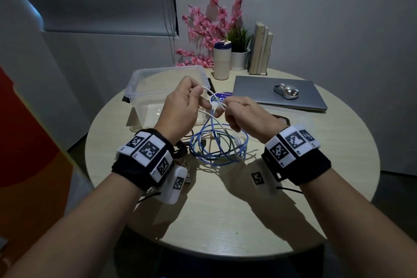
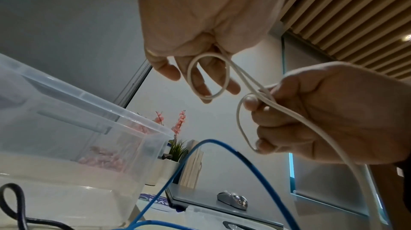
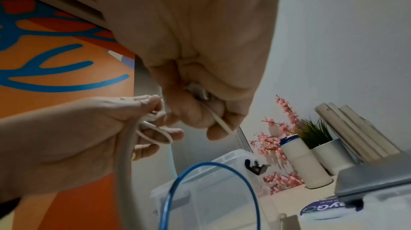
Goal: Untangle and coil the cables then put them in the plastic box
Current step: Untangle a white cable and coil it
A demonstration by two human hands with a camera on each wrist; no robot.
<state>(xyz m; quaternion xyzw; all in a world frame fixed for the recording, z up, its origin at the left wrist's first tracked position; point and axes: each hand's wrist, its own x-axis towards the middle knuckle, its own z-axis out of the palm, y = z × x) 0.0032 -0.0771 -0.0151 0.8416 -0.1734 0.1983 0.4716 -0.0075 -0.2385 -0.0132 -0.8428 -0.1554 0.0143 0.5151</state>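
Note:
Both hands are raised above the round table [image 1: 225,210], close together, holding a thin white cable [image 1: 208,91]. My left hand [image 1: 182,101] pinches a small loop of the white cable [image 2: 208,75] between thumb and fingers. My right hand [image 1: 239,113] grips the same cable [image 3: 221,123] in curled fingers. Below the hands lies a tangle with a blue cable [image 1: 216,144] and dark cables. A blue cable [image 2: 177,168] arcs up in the wrist views. The clear plastic box [image 1: 144,81] stands empty behind the left hand.
A closed grey laptop [image 1: 259,92] with a silver mouse [image 1: 286,91] on it lies at the back right. A tumbler [image 1: 222,60], a potted plant [image 1: 239,58], pink flowers and upright books [image 1: 261,49] stand at the back. The box's lid lies by the right wrist.

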